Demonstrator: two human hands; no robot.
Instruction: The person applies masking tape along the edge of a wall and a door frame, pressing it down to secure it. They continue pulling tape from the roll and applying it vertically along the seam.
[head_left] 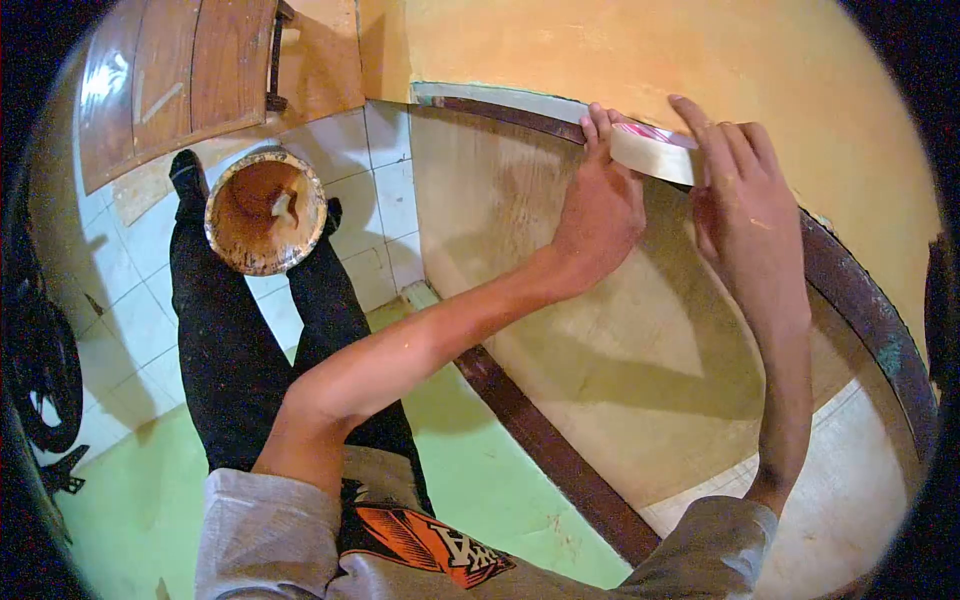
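Observation:
A roll of pale tape (655,155) with a pink-and-white inner side is up against the upper edge of the dark brown frame (860,270), where it meets the orange wall (600,50). Light tape (500,97) runs along that edge to the left of the roll. My left hand (605,205) has its fingers pressed together at the roll's left end, on the strip. At the right end, my right hand (745,190) holds the roll, its index finger stretched up against the wall.
A round container (265,215) with a stained brown inside is between my legs. Brown wooden furniture (160,80) is at the upper left, above white floor tiles (115,265). A dark object (45,370) lies at the far left. A brown strip (560,455) crosses the green floor's edge.

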